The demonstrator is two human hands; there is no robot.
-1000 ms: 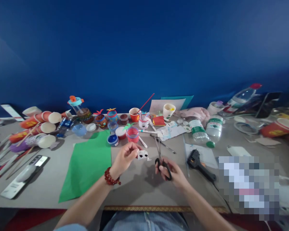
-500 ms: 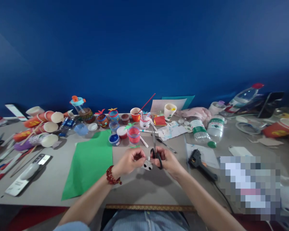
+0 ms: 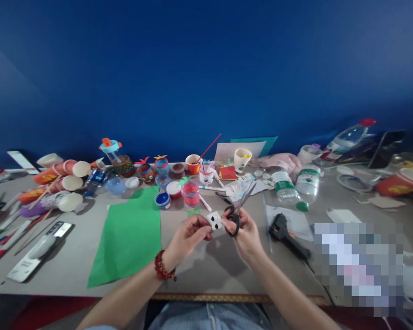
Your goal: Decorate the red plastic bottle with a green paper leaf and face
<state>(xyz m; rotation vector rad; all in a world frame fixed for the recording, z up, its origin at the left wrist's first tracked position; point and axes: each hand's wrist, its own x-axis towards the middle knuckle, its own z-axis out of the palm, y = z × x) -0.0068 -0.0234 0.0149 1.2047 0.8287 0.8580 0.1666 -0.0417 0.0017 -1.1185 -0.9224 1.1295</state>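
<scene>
Between finger and thumb, my left hand (image 3: 192,234) pinches a small white paper piece (image 3: 214,220) drawn with black-and-white eyes. Black-handled scissors (image 3: 239,208) sit in my right hand (image 3: 248,233), their blades pointing up and away to the right. My right fingertips come close to the paper's right edge; whether they touch it I cannot tell. A green paper cutout (image 3: 193,211) lies on the table just beyond my left hand. A red bead bracelet circles my left wrist.
Green paper sheet (image 3: 127,243) lies to the left, a phone (image 3: 41,250) further left. A black glue gun (image 3: 289,236) rests right of my hands. Paint pots (image 3: 191,193), cups and plastic bottles (image 3: 284,187) line the back near the blue wall.
The eye paper has turned and moved slightly up and right. The scissors have tipped from nearly upright to the right, and my right hand has shifted a little right.
</scene>
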